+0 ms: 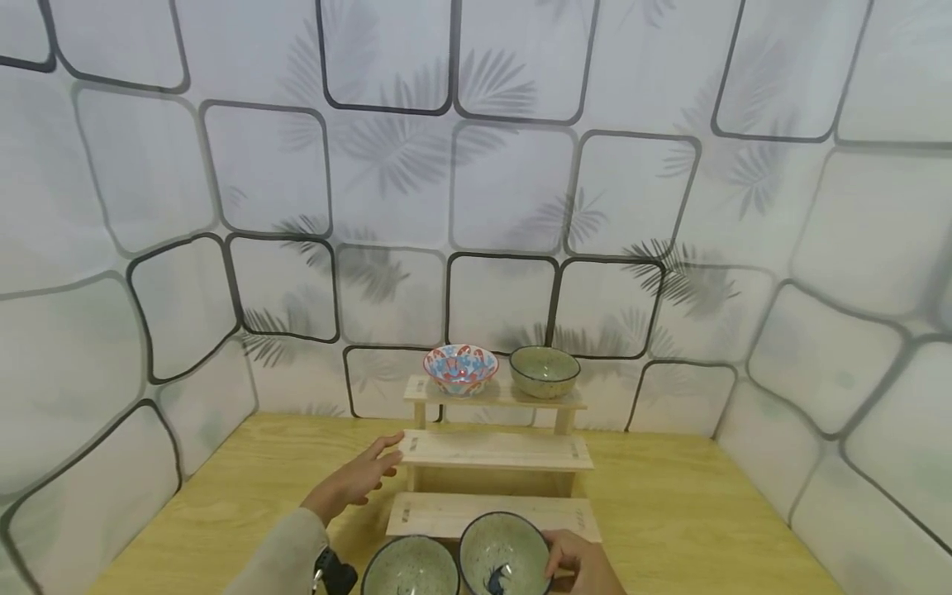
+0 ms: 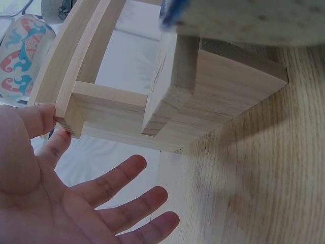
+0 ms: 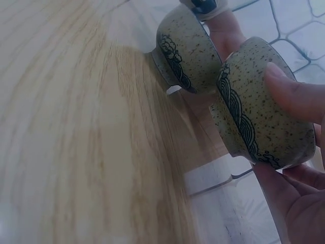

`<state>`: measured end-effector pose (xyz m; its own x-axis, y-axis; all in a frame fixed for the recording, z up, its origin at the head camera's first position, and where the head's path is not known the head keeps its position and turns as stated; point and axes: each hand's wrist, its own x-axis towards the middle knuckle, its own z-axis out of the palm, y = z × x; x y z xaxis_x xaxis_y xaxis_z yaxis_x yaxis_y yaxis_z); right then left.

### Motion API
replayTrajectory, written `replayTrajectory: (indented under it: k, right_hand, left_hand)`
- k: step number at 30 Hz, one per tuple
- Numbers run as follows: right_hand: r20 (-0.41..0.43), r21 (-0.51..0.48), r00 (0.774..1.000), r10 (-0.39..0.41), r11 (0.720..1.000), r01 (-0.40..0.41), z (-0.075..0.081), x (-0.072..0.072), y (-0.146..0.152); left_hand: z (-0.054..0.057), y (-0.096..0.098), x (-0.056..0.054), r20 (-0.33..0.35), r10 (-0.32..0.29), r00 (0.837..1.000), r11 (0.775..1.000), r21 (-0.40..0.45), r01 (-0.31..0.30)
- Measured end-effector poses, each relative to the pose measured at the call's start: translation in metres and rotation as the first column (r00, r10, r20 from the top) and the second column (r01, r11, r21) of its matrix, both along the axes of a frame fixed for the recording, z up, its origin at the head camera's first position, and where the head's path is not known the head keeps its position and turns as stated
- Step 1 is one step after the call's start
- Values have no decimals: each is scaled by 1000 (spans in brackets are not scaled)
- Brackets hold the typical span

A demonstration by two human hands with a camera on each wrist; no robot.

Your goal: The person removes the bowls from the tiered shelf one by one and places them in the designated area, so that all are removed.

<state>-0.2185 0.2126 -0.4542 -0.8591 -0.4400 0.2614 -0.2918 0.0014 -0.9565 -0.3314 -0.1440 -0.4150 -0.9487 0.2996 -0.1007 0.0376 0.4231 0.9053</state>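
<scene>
Beside the left end of a light wooden three-step rack [image 1: 497, 450], my left hand [image 1: 360, 477] touches the middle step's end with thumb and index finger. Its other fingers [image 2: 122, 178] are spread and free. My right hand [image 1: 583, 564] grips a speckled green bowl [image 1: 497, 549] by its right side, thumb on the outer wall and fingers beneath. Dark blue wave drawings run round that bowl's outside in the right wrist view. Immediately left of it is a matching speckled bowl [image 1: 409, 570], close before the lowest step [image 1: 439, 514] and cut off by the frame's bottom.
On the rack's top step [image 1: 502, 395] stand a red-and-blue patterned bowl [image 1: 461, 369] at left and another green bowl [image 1: 545, 372] at right. The rack stands on a wood-grain table [image 1: 669, 512]. Patterned walls [image 1: 513, 190] close in the back and sides.
</scene>
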Motion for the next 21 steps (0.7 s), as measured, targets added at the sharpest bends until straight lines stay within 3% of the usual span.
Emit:
replayTrajectory:
  k: [10,17,20,21]
  right_hand:
    - [-148,22,986,81,997,-78,-5,-6,7]
    - [-162,103,986,49,994,-33,-9,-5,11]
    - [-255,151,966,35,989,4,-14,-7,13]
    - [-330,177,943,35,984,26,-16,-8,13]
  left_hand:
    - [2,2,-1,8,-1,1000,1000,11,0]
    - [3,6,0,21,-5,1000,1000,11,5]
    - [3,6,-1,25,-4,1000,1000,10,4]
    - [3,5,-1,25,-5,1000,1000,10,5]
